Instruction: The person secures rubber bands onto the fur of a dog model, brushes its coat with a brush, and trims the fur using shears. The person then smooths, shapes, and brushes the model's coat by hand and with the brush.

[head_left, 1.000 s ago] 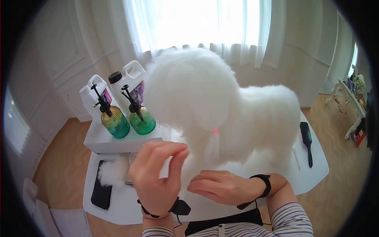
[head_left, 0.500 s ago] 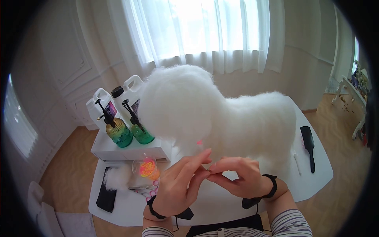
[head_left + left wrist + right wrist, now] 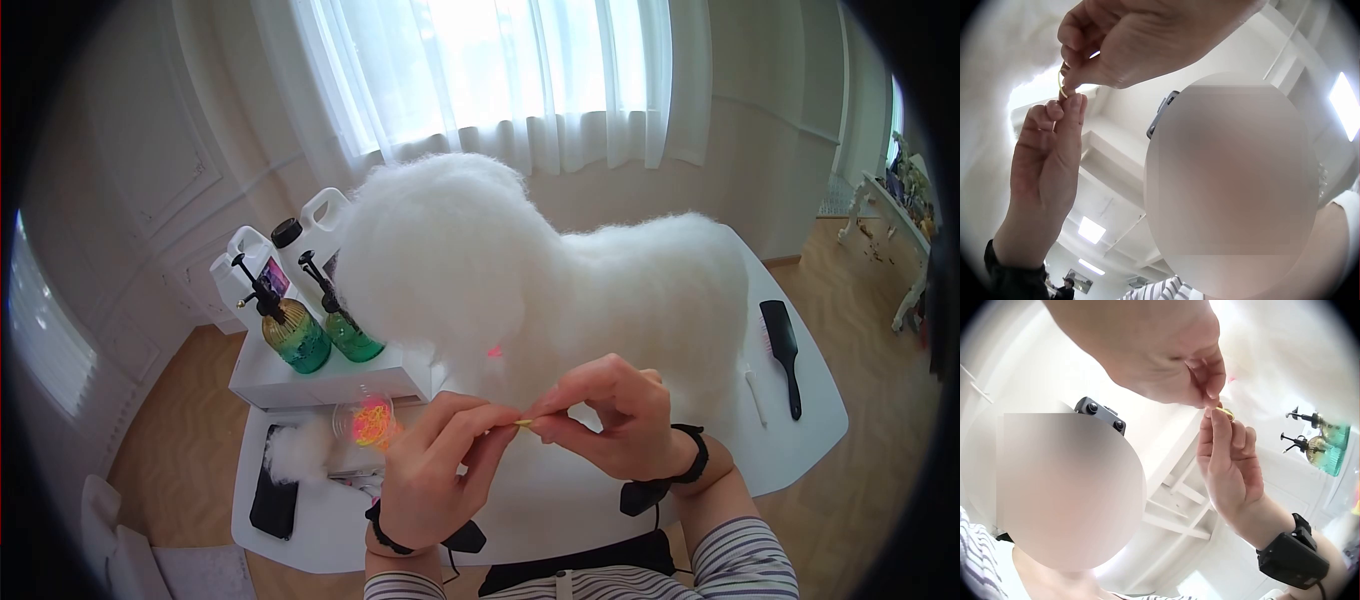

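My left hand (image 3: 430, 480) and right hand (image 3: 620, 420) meet fingertip to fingertip above the table's front. Between them a small yellow rubber band (image 3: 523, 423) is pinched by the thumb and fingers of both hands. In the left wrist view the band (image 3: 1061, 86) shows as a thin curved loop; in the right wrist view the band (image 3: 1227, 414) lies at the left fingertips. Just beyond the hands stands a fluffy white dog-shaped model (image 3: 640, 290), its rounded head toward the left. A small pink tie (image 3: 495, 351) shows in the fur below the head.
A clear cup of colourful rubber bands (image 3: 372, 422) stands at left, near a white fluff tuft (image 3: 300, 450) and a black case (image 3: 272, 510). Spray bottles (image 3: 297, 335) and white jugs stand on a white box (image 3: 320, 385). A black brush (image 3: 782, 355) lies at right.
My left hand has moved right and away from the cup side to meet the right hand, which has risen. The yellow band now shows between their fingertips. The head view has shifted slightly.
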### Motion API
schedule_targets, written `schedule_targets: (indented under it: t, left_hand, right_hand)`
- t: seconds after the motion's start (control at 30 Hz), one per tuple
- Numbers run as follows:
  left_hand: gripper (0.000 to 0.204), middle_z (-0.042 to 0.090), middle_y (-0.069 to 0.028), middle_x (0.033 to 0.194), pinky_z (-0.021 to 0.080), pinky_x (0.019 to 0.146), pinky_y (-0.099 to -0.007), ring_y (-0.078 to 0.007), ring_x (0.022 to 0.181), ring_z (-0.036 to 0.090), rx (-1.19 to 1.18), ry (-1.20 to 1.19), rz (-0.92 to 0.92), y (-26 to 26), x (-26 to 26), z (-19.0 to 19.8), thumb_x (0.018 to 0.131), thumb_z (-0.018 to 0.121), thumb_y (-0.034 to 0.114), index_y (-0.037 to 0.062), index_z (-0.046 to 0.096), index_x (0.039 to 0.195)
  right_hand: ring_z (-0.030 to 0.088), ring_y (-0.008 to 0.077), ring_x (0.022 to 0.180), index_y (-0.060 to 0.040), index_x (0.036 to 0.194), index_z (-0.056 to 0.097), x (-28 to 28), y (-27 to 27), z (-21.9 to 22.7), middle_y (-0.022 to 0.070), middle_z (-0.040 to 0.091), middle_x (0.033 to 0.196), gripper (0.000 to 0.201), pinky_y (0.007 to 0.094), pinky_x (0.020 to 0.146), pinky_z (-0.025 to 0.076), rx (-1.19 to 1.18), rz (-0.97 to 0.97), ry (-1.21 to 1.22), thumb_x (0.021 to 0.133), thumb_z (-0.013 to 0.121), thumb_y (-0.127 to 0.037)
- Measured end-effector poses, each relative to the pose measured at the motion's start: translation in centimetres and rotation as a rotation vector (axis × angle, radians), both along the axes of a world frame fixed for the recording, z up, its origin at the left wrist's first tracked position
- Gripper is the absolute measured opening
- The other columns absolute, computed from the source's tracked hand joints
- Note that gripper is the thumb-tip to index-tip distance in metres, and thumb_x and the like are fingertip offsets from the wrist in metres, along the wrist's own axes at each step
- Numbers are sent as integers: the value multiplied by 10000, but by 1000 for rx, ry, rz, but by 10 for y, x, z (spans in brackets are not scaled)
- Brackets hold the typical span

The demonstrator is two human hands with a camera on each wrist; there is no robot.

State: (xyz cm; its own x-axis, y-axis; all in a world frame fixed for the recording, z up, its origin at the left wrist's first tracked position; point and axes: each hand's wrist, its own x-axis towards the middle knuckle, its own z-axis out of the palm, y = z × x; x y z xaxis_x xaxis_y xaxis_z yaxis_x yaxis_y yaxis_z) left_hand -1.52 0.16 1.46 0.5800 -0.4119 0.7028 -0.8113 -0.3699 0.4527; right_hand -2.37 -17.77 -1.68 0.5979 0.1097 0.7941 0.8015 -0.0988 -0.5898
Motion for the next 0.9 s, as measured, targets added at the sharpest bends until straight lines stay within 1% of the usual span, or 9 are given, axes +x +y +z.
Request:
schedule_targets:
  t: [0.03,0.1,0.2,0.27,0.33,0.4,0.53,0.73,0.9]
  left_hand:
    - [167,596,-61,829,474,499,-240,-146,616,602,2,2,-1,0,0,-1,760,674,-40,35,630,903]
    - [161,592,-56,805,457,470,-238,-138,597,592,-22,-30,39,1,-2,-4,745,681,-47,39,641,876]
    - [157,592,-55,785,444,451,-233,-132,567,583,-72,-72,128,-1,0,-4,736,680,-60,38,645,854]
    - [166,596,-56,767,448,457,-234,-135,557,581,-132,-114,178,0,0,-6,722,685,-65,39,647,845]
    - [175,601,-57,749,451,462,-234,-139,546,579,-194,-158,219,1,1,-6,707,690,-71,40,648,835]
    - [168,609,-50,723,465,481,-253,-164,549,590,-158,-106,78,7,-2,-5,678,685,-56,49,656,805]
    - [158,613,-42,701,479,497,-277,-189,578,607,-30,-89,-67,11,-10,-3,653,674,-22,59,667,789]
    - [145,636,-47,745,486,510,-264,-180,595,616,37,-18,-110,12,-6,0,670,684,-5,55,673,802]
    - [133,665,-75,814,472,496,-216,-131,584,615,-288,102,187,6,5,-7,736,725,19,28,638,837]
  right_hand:
    - [641,118,684,-5,978,543,0,0,0,66,666,858,245,227,595,511,2,-1,2,781,685,30]
    - [611,93,639,14,1041,513,1,-1,1,77,667,855,252,208,550,481,307,386,232,828,646,0]
    - [593,81,589,44,1100,471,-2,-14,16,89,665,851,255,203,499,453,263,674,627,898,573,-73]
    - [583,81,547,39,1095,494,-2,-9,20,83,668,832,234,201,473,441,174,676,741,909,550,-92]
    - [573,81,506,34,1090,518,0,-5,19,77,671,813,223,200,448,428,84,669,850,921,527,-112]
    - [546,92,432,-11,1032,600,1,-1,12,58,674,776,170,208,420,421,-305,626,596,904,526,-94]
    - [570,112,438,-43,897,694,3,-4,16,38,679,716,113,210,450,461,-441,595,516,845,600,-78]
    - [622,108,521,-21,852,706,4,-7,12,64,693,723,82,208,474,483,-331,296,232,808,639,-39]
    - [638,103,548,-16,911,700,9,0,8,77,696,742,119,211,474,488,-162,-29,367,811,638,-36]
